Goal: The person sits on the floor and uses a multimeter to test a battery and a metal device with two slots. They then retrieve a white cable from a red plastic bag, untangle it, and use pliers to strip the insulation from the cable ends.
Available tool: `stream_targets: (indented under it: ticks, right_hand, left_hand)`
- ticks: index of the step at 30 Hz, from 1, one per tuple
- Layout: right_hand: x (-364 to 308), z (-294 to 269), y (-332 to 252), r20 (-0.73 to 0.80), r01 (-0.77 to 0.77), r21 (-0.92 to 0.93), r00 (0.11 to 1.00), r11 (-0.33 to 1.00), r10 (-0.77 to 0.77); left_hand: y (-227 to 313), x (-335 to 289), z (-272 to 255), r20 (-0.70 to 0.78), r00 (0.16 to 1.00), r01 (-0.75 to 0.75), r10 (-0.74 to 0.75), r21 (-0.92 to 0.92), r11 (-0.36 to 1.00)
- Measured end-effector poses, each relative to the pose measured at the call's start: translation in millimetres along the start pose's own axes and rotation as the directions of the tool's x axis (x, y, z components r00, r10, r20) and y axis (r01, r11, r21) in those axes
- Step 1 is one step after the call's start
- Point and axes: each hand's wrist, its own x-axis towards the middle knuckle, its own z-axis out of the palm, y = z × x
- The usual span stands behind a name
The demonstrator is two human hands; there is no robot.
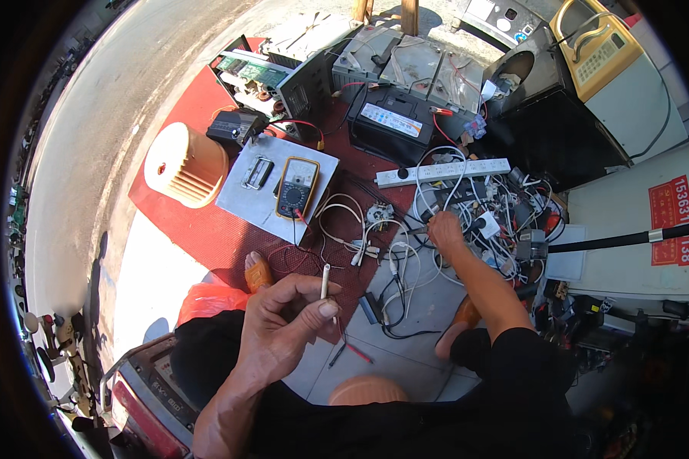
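My left hand (287, 321) is raised in front of me, thumb and fingers pinched on a slim white stick (326, 277) that looks like a cigarette, held upright. Stretched out to the right, my right hand (445, 231) is closed at the left edge of a tangle of cables (497, 218). What its fingers grip is too small and partly hidden to name. Just beyond it lies a long white power strip (444, 172). A yellow-framed multimeter (296, 187) rests on a silver metal box (241, 183), left of the cables, with a red probe plug in its lower end.
A black battery (390, 122) and several grey batteries (413, 65) stand at the back. An opened electronic unit (260, 76) sits on the red mat (199, 237). An upturned tan plastic stool (187, 164) is at left. Black cords (394, 310) lie on the tiles near my feet.
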Motion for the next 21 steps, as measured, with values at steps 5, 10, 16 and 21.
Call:
stream_targets:
  ticks: [5, 10, 16, 21]
  right_hand:
    - [-95.6, -93.1, 69.5, 0.280, -0.125, 0.449, 0.960, 0.885, -0.006]
    - [-210.7, -223.4, 84.6, 0.067, -0.120, 0.829, 0.991, 0.546, 0.115]
    - [-298.9, -308.4, 28.7, -0.165, 0.161, 0.985, 0.982, 0.055, 0.089]
    - [-297.1, -317.6, -6.1, -0.385, 0.324, 0.895, 0.908, 0.306, 0.166]
  left_hand:
    - [-1.5, 5.9, 2.9, 0.061, 0.993, -0.108, 0.106, 0.035, 0.994]
    - [-10.8, 1.2, 13.2, 0.133, 0.961, -0.261, 0.244, 0.126, 0.957]
    - [-23.0, -11.9, 23.2, 0.210, 0.958, -0.218, 0.194, 0.097, 0.971]
    - [-30.5, -12.1, 34.3, 0.196, 0.902, -0.402, 0.385, 0.055, 0.914]
